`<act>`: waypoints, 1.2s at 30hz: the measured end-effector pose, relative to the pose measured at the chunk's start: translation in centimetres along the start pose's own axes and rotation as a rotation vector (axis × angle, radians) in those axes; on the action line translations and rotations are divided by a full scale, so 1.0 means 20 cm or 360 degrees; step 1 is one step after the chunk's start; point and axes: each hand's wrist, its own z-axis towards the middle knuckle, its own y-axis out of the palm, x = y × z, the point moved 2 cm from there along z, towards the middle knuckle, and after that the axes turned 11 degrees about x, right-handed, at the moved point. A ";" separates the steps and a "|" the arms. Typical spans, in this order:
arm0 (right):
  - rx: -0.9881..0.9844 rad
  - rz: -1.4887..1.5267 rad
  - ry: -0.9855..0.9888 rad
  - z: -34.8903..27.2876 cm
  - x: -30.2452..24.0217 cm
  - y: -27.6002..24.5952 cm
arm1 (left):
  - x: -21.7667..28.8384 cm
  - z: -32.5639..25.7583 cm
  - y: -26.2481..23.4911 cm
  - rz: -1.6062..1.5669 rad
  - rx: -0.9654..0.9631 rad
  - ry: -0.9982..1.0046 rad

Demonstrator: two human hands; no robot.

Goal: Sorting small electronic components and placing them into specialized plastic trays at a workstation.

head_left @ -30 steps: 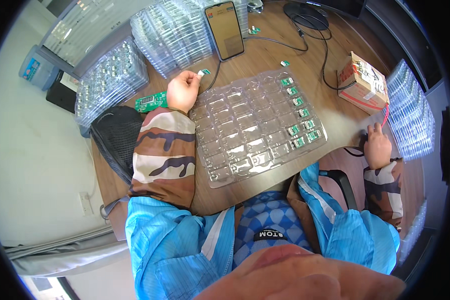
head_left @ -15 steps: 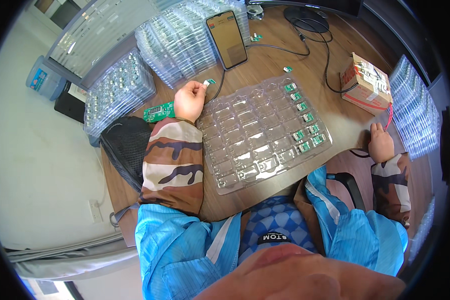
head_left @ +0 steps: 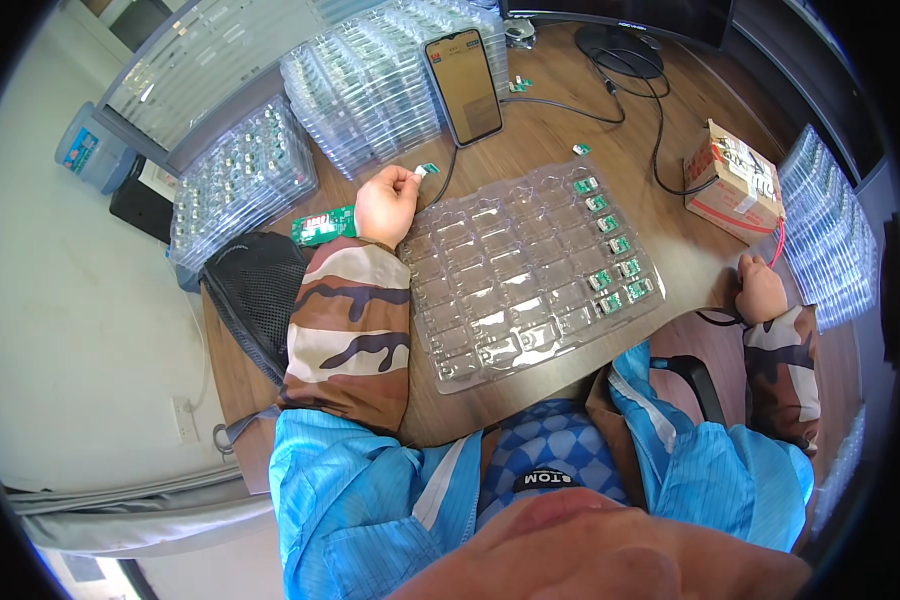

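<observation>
My left hand pinches a small green circuit board with a white connector between thumb and fingertips, just above the desk. Beside its wrist lies a larger green board with a digit display, lit red. My right hand is at the desk's right edge with its fingers drawn together; what they hold, if anything, is hidden. Red wires hang close to it from a cardboard box. Between my hands sits a clear plastic tray, with several small green boards in its right-hand pockets.
Stacked clear trays stand at the back, at the left with boards inside, and at the right. A phone leans upright. Black cables cross the desk near a monitor stand. A black mesh bag lies by my left sleeve.
The display on the larger green board has gone from dark to lit red. My right fingers have drawn in more. The whole view has shifted slightly; my left hand still pinches the small board.
</observation>
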 end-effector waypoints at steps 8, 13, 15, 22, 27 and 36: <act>-0.0030 -0.0010 -0.0022 0.01 0.01 -0.01 | 0.00 0.01 0.02 -0.0025 0.0012 -0.0013; -0.0025 0.0282 -0.0041 -0.02 0.00 -0.05 | 0.01 0.00 0.00 0.0023 0.0003 0.0006; -0.0054 0.0359 -0.0052 -0.03 0.02 -0.07 | 0.02 0.00 0.00 0.0014 0.0004 0.0027; -0.0073 0.0353 -0.0042 0.00 0.07 0.01 | 0.03 0.00 0.00 0.0036 -0.0044 -0.0009; -0.0060 0.0306 -0.0063 -0.03 0.09 -0.02 | 0.03 0.00 0.02 -0.0005 -0.0047 0.0037; 0.0340 -0.0096 -0.0322 0.13 -0.34 -0.50 | -0.05 0.01 -0.01 -0.0051 -0.0025 0.0056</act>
